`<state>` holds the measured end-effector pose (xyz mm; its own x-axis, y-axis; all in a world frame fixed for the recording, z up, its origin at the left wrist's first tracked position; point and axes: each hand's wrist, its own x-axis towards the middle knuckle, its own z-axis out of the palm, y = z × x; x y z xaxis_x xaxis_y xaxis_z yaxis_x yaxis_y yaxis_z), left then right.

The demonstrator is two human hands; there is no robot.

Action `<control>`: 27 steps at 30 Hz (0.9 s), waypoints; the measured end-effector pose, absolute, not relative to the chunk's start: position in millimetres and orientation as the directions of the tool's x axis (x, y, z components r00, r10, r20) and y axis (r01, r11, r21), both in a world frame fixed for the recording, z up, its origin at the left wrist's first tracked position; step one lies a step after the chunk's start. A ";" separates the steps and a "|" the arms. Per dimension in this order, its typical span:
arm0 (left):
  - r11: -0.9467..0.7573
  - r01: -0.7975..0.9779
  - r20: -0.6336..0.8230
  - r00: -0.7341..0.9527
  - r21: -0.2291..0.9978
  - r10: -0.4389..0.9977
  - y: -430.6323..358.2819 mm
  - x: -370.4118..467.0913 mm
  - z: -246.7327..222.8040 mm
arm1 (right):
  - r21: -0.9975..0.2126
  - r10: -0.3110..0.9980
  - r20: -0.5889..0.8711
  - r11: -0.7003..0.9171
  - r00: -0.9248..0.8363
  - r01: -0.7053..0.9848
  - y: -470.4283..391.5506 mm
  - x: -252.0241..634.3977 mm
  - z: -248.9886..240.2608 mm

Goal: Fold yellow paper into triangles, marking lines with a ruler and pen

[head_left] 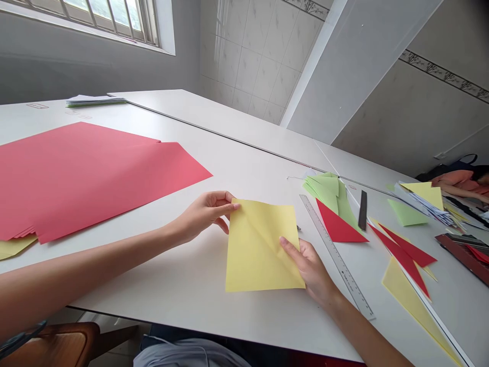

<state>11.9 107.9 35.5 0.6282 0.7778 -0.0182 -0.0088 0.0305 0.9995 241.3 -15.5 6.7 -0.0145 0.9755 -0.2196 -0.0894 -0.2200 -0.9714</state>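
Observation:
A square sheet of yellow paper (260,250) is held up over the white table, with a faint diagonal crease running across it. My left hand (212,211) pinches its upper left corner between thumb and fingers. On the lower right side, my right hand (309,267) grips the sheet, thumb on the front and fingers behind. A clear ruler (338,260) lies just right of my right hand. Part of a small dark object (299,228) shows at the paper's right edge; the rest is hidden.
Large red sheets (87,178) cover the left of the white table (183,270). Right of the ruler are green papers (326,188), a red triangle (338,224), a black strip (362,209) and cut yellow paper (416,306). Another person (458,183) sits at the far right.

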 end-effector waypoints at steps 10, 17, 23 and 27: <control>0.018 0.025 -0.030 0.617 1.000 0.786 106.3 12.5 39.7 | -0.984 0.982 -0.173 -0.169 0.076 -0.053 -14.9 236.4 12.0; -0.010 0.038 -0.015 0.602 0.999 0.799 112.0 11.9 40.1 | -0.993 0.970 -0.085 -0.101 0.229 0.058 -11.5 243.2 3.3; -0.011 0.044 -0.016 0.556 0.999 0.831 110.5 18.0 37.6 | -0.989 0.929 -0.038 -0.088 0.369 0.120 -12.6 247.6 1.1; 0.015 0.170 -0.124 0.655 0.985 0.746 95.7 27.0 40.5 | -0.982 0.901 0.011 -0.071 0.433 0.173 -13.0 247.7 3.5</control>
<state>27.0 95.7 40.5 0.6548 0.7455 -0.1241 0.1699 0.0147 0.9853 247.7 -13.0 3.5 0.4332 0.9012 0.0112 0.1728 -0.0708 -0.9824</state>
